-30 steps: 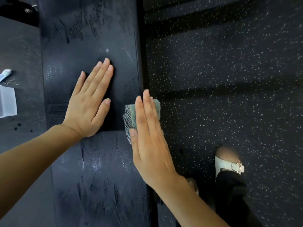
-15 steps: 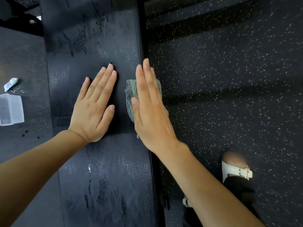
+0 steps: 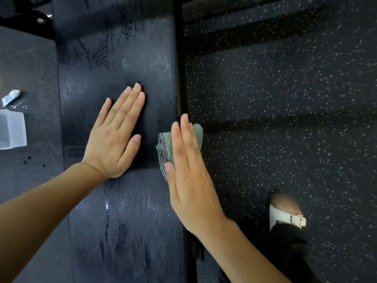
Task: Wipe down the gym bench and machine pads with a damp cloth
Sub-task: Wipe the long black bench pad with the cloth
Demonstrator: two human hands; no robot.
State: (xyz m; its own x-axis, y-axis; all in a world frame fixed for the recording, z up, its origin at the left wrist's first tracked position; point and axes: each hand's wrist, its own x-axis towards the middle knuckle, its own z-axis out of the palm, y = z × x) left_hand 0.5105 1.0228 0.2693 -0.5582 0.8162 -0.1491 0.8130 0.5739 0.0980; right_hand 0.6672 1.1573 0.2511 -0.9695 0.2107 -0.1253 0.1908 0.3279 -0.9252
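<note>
Head view: your left grip (image 3: 114, 139) lies flat, fingers straight, on the streaked black surface (image 3: 122, 221). Your right grip (image 3: 189, 180), fingers also straight, presses the green cloth (image 3: 166, 144) against the surface's right edge.

the left hand (image 3: 114, 137) is lying flat, fingers straight, on the long black textured bench pad (image 3: 122, 221), which is showing wet streaks. the right hand (image 3: 189, 180) is pressing a folded green woven cloth (image 3: 166, 146) against the pad's right edge. a translucent plastic tub (image 3: 12, 129) is sitting at left; a white buckled sandal (image 3: 285, 216) is standing on black speckled rubber flooring (image 3: 285, 99).
</note>
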